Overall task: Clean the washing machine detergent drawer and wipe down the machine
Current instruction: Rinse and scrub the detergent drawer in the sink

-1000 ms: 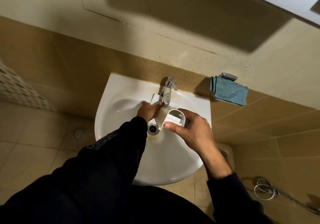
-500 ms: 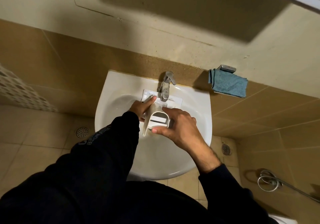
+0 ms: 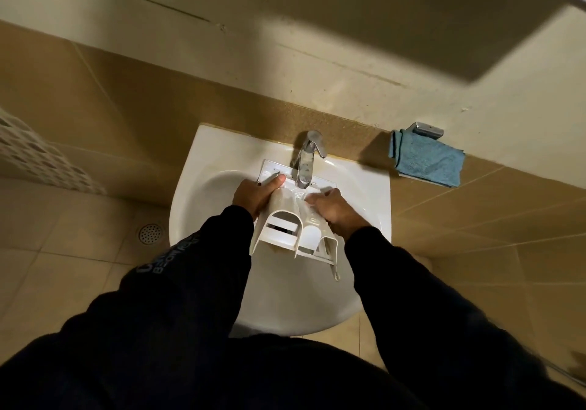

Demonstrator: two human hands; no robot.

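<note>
Fingers of the left hand (image 3: pixel 253 194) curl round the detergent drawer (image 3: pixel 293 230) on its left edge; the right hand (image 3: pixel 333 209) grips its right side. The drawer sits tilted under the tap (image 3: pixel 307 163), over the sink (image 3: pixel 218 162), water running onto it. Rinsing looks underway; wiping the machine, perhaps with the blue cloth (image 3: pixel 428 162) right of the tap, seemingly remains.

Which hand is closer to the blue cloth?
The right hand, gripping the drawer's side nearer the cloth on the wall. The left hand holds the far side.
</note>
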